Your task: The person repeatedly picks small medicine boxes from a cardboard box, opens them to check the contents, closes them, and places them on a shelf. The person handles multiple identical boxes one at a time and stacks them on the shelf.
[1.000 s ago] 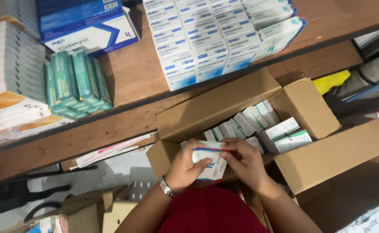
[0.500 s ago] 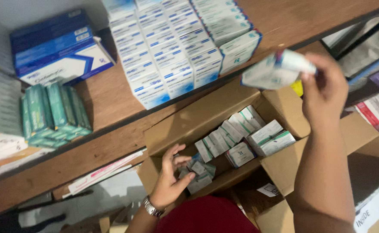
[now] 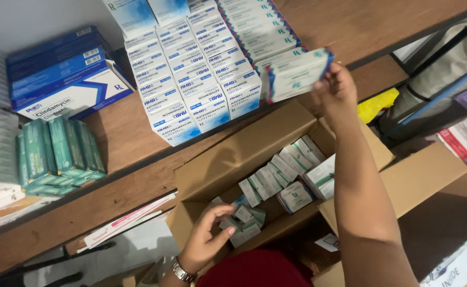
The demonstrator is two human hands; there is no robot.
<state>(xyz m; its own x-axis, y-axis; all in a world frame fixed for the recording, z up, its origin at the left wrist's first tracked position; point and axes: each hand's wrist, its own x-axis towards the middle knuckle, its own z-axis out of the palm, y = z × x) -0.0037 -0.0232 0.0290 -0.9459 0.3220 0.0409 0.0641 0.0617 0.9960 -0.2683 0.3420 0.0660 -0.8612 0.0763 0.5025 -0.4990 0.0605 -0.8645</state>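
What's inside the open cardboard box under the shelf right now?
The cardboard box holds small white-and-green cartons standing in a row, with loose ones near the left hand, which touches them. The box bottom is covered.

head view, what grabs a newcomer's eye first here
The right hand lifts a white and teal bundle of boxes to the wooden shelf, beside the blue-and-white box stack. Below, the left hand reaches into the open cardboard carton of small boxes.
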